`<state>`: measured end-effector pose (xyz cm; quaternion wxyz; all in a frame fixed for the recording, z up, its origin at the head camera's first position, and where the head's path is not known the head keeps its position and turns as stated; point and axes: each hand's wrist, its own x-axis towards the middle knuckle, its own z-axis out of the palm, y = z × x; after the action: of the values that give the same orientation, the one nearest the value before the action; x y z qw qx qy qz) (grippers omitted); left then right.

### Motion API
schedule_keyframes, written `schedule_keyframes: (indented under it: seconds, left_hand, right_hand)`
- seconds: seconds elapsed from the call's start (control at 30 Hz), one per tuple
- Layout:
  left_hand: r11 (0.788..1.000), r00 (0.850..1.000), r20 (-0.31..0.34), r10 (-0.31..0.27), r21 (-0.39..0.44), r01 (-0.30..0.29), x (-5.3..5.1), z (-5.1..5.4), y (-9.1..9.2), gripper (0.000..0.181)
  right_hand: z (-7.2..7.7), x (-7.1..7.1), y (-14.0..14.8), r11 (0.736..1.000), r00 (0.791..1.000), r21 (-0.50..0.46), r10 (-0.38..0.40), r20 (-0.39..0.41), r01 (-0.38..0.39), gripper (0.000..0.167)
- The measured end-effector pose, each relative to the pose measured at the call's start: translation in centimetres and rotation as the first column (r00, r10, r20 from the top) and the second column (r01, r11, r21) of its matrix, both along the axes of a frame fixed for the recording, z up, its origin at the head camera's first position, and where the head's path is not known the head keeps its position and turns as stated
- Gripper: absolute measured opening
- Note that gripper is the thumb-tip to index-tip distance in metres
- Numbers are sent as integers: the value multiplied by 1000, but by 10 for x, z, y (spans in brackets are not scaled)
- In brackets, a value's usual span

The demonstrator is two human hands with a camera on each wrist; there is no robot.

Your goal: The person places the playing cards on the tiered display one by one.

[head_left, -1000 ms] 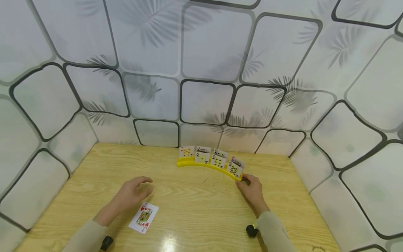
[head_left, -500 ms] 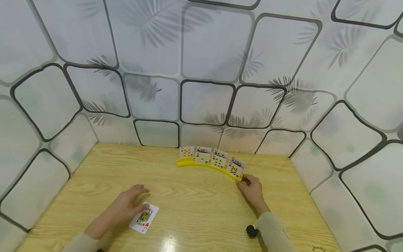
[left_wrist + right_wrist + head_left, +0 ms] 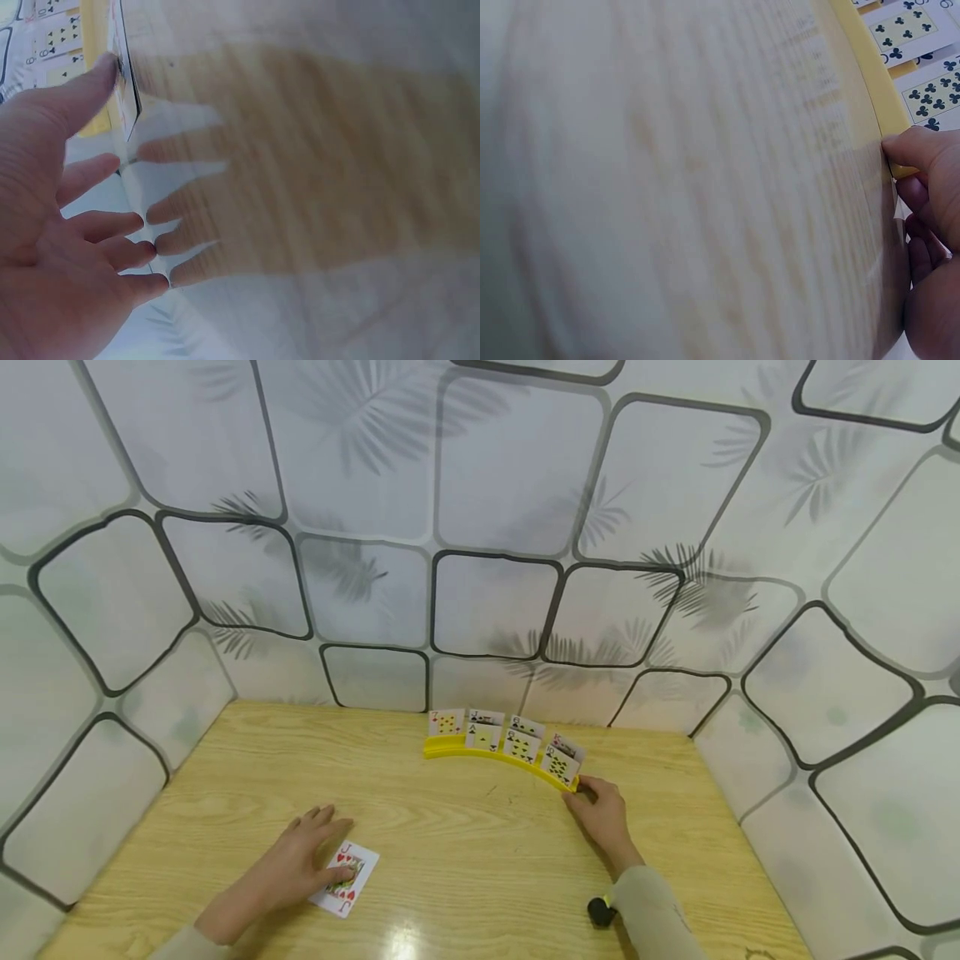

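Observation:
My left hand (image 3: 294, 864) lies over the table at left with its fingers spread and nearly straight. Its thumb touches a jack of hearts playing card (image 3: 345, 898), which lies face up. In the left wrist view that card (image 3: 129, 94) shows almost edge-on beside the thumb. At the back, a curved yellow card holder (image 3: 444, 748) stands with several playing cards upright in it, among them a seven (image 3: 446, 723) at its left end. My right hand (image 3: 602, 820) pinches the holder's right end between thumb and fingers. The right wrist view shows the thumb on the holder's front edge (image 3: 889, 105).
The pale wooden table (image 3: 465, 860) runs back to a patterned wall covering (image 3: 495, 606) just behind the card holder. The same covering rises at left and right. A black round device (image 3: 600, 912) sits at my right wrist.
My left hand has drawn back toward me and lowered, and its thumb has come over the jack of hearts. The right hand and the card holder have stayed in place.

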<state>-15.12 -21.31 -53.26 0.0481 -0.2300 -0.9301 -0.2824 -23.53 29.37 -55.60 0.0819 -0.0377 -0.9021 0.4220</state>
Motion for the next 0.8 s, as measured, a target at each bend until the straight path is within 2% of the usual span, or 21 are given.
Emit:
schedule_keyframes:
  seconds: [0.33,0.63,0.8]
  left_hand:
    - [1000,999,53,5,3,-5,2,2,1,66]
    - [1000,999,40,16,16,-17,2,3,1,56]
    - [999,998,53,43,28,-45,0,4,1,54]
  right_hand:
    - [1,0,1,1000,1000,14,-9,7,9,46]
    - [1,0,1,1000,1000,5,-4,24,4,47]
    - [1,0,1,1000,1000,8,1,21,-1,47]
